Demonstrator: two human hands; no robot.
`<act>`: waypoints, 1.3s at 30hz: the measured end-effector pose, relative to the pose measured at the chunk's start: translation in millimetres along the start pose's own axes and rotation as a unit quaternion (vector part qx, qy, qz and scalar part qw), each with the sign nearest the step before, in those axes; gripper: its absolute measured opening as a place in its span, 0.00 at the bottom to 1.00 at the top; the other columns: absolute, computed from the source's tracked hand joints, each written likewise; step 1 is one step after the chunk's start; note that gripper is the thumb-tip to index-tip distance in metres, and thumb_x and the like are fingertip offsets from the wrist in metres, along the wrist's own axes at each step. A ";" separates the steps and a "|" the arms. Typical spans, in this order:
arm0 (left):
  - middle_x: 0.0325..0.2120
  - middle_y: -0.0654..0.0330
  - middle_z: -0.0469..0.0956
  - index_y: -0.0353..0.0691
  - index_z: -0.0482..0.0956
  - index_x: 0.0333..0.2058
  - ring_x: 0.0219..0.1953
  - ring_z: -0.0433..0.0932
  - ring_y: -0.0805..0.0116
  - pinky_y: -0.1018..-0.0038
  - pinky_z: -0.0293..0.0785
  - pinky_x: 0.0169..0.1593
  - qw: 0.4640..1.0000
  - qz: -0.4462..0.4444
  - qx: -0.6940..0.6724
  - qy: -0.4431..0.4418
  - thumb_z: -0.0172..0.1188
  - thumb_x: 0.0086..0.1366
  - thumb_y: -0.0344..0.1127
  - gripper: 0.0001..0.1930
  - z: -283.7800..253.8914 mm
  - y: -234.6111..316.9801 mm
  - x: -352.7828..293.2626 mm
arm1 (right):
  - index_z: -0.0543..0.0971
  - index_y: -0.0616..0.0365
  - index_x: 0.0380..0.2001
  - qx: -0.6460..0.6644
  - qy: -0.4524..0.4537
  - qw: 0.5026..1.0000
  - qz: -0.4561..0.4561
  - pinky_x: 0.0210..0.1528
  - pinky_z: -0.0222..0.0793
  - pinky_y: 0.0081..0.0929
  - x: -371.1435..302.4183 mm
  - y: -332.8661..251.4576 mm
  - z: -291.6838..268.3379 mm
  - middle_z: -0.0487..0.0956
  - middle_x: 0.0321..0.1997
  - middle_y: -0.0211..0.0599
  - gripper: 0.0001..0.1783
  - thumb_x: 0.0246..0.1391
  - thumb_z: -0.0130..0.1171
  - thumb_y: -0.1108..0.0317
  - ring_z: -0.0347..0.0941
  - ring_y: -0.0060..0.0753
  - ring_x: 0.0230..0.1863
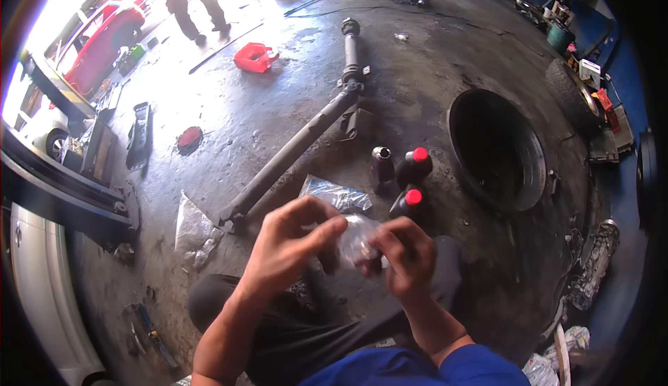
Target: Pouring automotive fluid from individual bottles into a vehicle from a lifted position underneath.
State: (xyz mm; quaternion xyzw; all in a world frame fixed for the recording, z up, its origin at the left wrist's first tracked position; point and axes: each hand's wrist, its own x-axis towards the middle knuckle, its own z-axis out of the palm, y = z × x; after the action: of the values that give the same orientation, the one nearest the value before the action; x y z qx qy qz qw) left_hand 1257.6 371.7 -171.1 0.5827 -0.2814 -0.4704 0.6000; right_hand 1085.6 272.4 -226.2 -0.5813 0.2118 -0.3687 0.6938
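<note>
Between my hands, above my lap, is a small clear plastic bag (357,238), crumpled and somewhat blurred. My left hand (289,243) pinches its left side with thumb and curled fingers. On the other side my right hand (409,252) is closed on the bag's edge, fingers bent inward. A small dark reddish thing shows below the bag by my right fingertips; I cannot make out what it is. Just beyond my hands a flat clear plastic packet (337,194) lies on the floor. Another clear plastic bag (195,229) rests to the left.
A drive shaft (296,142) stretches across the floor ahead. Dark bottles stand right of centre, one uncapped (382,167), two red-capped (417,163). A black round tub (459,135) is farther right. Left are a lift post (62,177) and hand tools (156,337). A person (191,0) stands far off.
</note>
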 end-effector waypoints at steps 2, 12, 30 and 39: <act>0.31 0.62 0.80 0.31 0.79 0.41 0.29 0.81 0.75 0.77 0.78 0.31 1.000 0.001 0.011 -0.021 0.68 0.69 0.30 0.09 4.5 12.4 -11.4 | 0.79 0.63 0.38 0.008 -0.007 1.000 -0.021 0.26 0.74 0.21 -5.2 -7.8 -2.1 0.84 0.28 0.38 0.05 0.68 0.58 0.72 0.81 0.22 0.25; 0.25 0.58 0.81 0.28 0.79 0.39 0.24 0.83 0.70 0.75 0.80 0.28 0.989 0.044 0.099 0.105 0.65 0.71 0.37 0.14 -38.6 1.2 23.2 | 0.74 0.62 0.48 0.036 0.119 0.991 -0.047 0.28 0.69 0.18 92.4 112.1 -10.5 0.82 0.43 0.43 0.10 0.72 0.52 0.66 0.78 0.20 0.31; 0.33 0.58 0.80 0.29 0.79 0.46 0.31 0.83 0.70 0.73 0.83 0.36 0.970 0.058 0.122 0.200 0.65 0.71 0.41 0.18 -121.3 -5.2 63.6 | 0.66 0.58 0.64 -0.434 0.119 0.887 -0.108 0.60 0.70 0.50 183.4 274.4 -106.1 0.76 0.57 0.54 0.43 0.49 0.74 0.53 0.75 0.60 0.57; 0.35 0.59 0.80 0.34 0.79 0.48 0.34 0.83 0.72 0.77 0.81 0.36 0.965 0.055 0.196 0.164 0.66 0.71 0.46 0.20 -90.9 -2.6 78.2 | 0.68 0.56 0.67 -0.179 -0.151 0.963 -0.136 0.61 0.72 0.36 119.7 88.5 -56.7 0.80 0.55 0.42 0.44 0.49 0.78 0.62 0.78 0.36 0.56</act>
State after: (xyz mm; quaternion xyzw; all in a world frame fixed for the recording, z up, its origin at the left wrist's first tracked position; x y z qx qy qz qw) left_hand 1368.8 341.8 -204.9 0.7421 -0.2973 -0.2700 0.5367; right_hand 1144.6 149.5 -308.6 -0.7681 0.0861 -0.3234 0.5460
